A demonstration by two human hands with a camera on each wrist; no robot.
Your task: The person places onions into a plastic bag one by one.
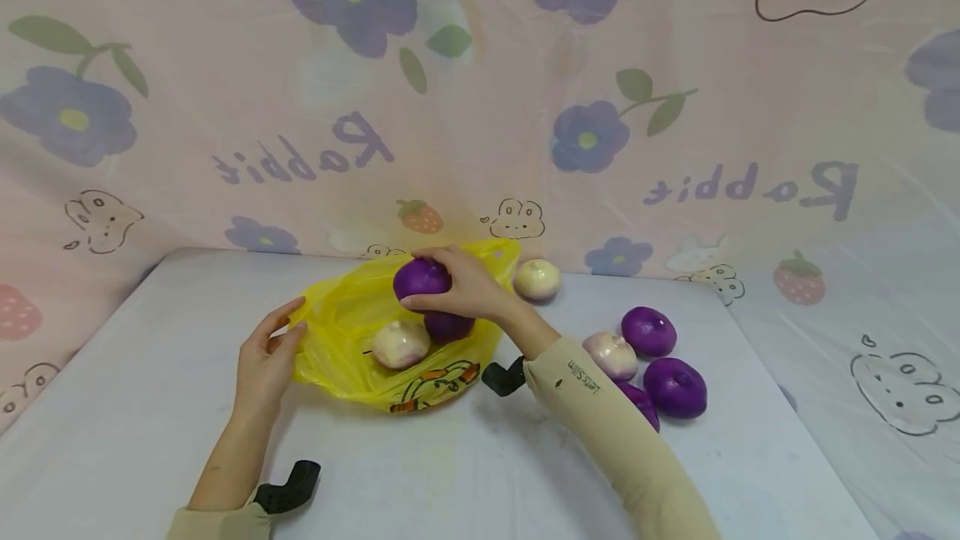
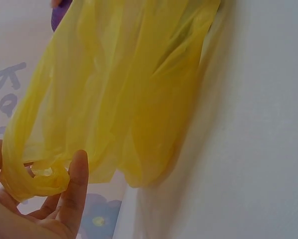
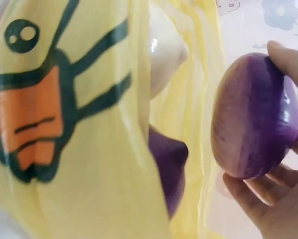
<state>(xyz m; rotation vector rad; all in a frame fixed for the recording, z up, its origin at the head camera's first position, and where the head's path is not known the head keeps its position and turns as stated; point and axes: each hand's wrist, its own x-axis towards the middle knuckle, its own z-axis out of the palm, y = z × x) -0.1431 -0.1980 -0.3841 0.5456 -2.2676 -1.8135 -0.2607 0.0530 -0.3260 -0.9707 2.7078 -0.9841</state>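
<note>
A yellow plastic bag point(image 1: 341, 357) stands on the table with its mouth spread, a cartoon print on its front. My left hand point(image 1: 264, 357) grips the bag's left edge; in the left wrist view a twisted handle loop point(image 2: 37, 181) lies among its fingers. My right hand point(image 1: 472, 286) holds a purple onion point(image 1: 420, 282) over the bag's mouth, fingers around its sides. Inside the bag sit a white onion point(image 1: 401, 345) and another purple onion point(image 1: 450, 327), the latter partly hidden beneath the right hand. In the right wrist view the held onion point(image 3: 253, 119) is beside the bag's opening.
Right of the bag lie a white onion point(image 1: 537, 281) at the back and a group with another white onion point(image 1: 611, 356) and purple onions point(image 1: 676, 388), one partly behind the right sleeve point(image 1: 600, 407). A printed cloth point(image 1: 480, 107) hangs behind the white table point(image 1: 420, 473).
</note>
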